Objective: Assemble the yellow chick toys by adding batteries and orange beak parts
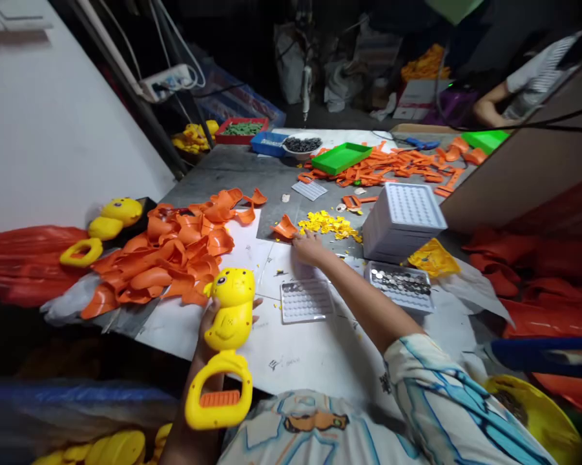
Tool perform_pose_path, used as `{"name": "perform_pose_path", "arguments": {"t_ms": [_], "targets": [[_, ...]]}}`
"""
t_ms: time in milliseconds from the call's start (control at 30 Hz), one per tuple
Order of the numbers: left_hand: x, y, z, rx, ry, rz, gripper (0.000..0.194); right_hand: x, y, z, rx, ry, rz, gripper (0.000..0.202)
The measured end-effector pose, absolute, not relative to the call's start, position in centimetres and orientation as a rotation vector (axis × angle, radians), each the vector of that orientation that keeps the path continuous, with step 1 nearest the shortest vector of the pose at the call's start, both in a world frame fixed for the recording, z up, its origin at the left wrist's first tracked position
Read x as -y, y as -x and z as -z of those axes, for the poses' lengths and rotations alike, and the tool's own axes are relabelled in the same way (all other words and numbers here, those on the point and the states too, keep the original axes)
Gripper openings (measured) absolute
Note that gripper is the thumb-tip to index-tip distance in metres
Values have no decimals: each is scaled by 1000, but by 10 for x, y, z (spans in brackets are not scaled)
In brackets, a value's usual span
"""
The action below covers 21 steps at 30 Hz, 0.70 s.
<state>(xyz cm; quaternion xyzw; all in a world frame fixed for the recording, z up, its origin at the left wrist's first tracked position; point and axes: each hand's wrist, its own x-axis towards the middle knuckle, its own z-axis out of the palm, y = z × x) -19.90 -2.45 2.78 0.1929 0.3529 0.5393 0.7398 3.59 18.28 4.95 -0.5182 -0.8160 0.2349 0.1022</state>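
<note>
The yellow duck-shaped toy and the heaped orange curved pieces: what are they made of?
Yellow duck-shaped toy: probably hard, smooth plastic, judging by its moulded wing and even sheen. Orange curved pieces: likely plastic, semi-gloss; thin, shell-like edges suggest it.

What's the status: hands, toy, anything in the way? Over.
Left hand gripping toy. Right hand at yellow bits. Orange piece close by, possibly in the way.

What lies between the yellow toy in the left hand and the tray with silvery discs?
In the head view, a pale dimpled tray lies there, on white paper; the right forearm also crosses this stretch.
</note>
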Motion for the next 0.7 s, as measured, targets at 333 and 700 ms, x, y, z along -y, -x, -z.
{"name": "perform_pose_path", "arguments": {"t_ms": [333,700], "targets": [[25,176,-33,-483,-510,-849,58,-75,-109,-72,1559,909,-1132,34],[16,94,-69,-531,-514,-599,67,28,-149,-77,978,937,-1211,53]]}}
